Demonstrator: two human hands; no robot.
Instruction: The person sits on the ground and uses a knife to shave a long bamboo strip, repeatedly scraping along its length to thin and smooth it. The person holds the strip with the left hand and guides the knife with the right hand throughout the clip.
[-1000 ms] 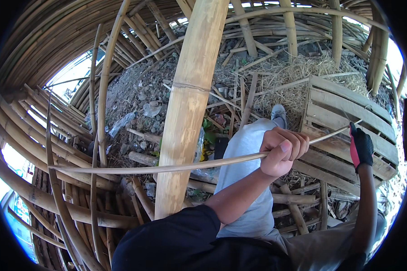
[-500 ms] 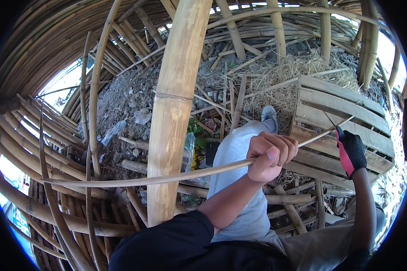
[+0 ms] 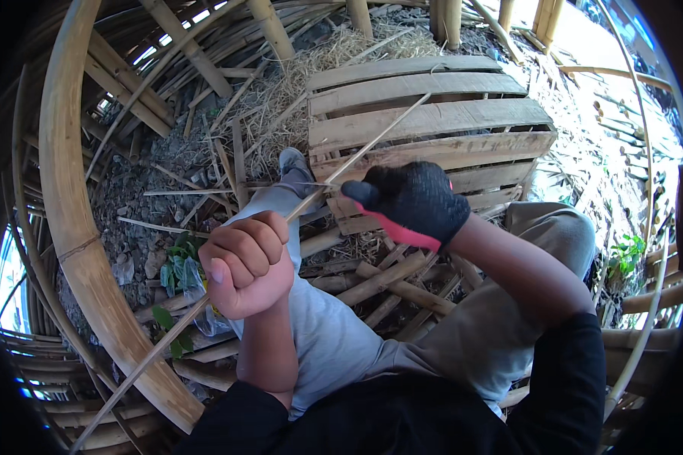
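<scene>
My bare left hand (image 3: 247, 265) is closed in a fist around a long, thin bamboo strip (image 3: 372, 142). The strip slants from the lower left, through the fist, up over a slatted wooden pallet. My right hand (image 3: 413, 201), in a black and pink glove, is closed on what looks like a thin-bladed knife (image 3: 303, 183); its handle is hidden in the fingers. The narrow blade lies across the strip just beyond my left fist. It looks slightly blurred, and whether it cuts into the strip I cannot tell.
The pallet (image 3: 432, 117) lies ahead of my knees. A thick bamboo pole (image 3: 72, 189) rises at left. Bamboo pieces (image 3: 383, 280) cross on the ground below my hands. Straw (image 3: 341, 64), rubble and a leafy plant (image 3: 178, 269) lie around; bamboo framing surrounds the place.
The view has swung right, so the pole and pallet sit farther left. My right hand has come from the strip's far end toward my left fist. The strip now slants more steeply.
</scene>
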